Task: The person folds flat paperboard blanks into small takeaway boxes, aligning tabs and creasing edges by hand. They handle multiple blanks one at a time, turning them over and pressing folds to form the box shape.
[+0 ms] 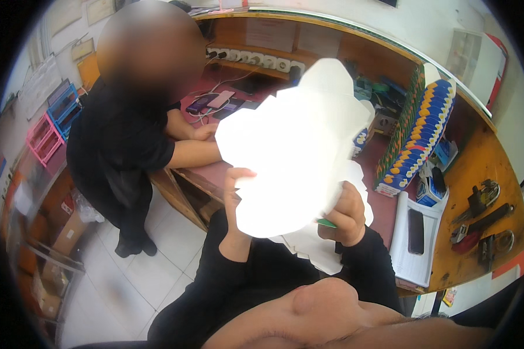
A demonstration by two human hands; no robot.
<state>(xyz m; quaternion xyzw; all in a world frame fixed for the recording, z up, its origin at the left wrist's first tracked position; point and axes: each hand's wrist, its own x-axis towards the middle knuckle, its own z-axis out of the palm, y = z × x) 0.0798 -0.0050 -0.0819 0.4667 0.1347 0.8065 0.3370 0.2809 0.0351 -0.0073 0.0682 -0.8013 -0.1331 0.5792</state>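
Note:
A flat die-cut cardboard box blank (pixel 291 151), its plain white side toward me, is held up in front of my chest. My left hand (pixel 237 200) grips its left edge, the fingers partly hidden behind the card. My right hand (pixel 346 218) is closed on its lower right edge, with a small green patch showing beside the fingers. More white cardboard blanks (pixel 311 250) lie beneath it over my lap, partly covered by the raised one. The glare on the white card washes out its fold lines.
A tall nested stack of blue, orange and green cartons (pixel 416 136) stands on the desk at right. Nearby are a phone (pixel 415 231) on a white tray (pixel 399 256), and keys with padlocks (pixel 483 198). Another person in black (pixel 116 134) sits at left, beside phones and cables (pixel 215 102).

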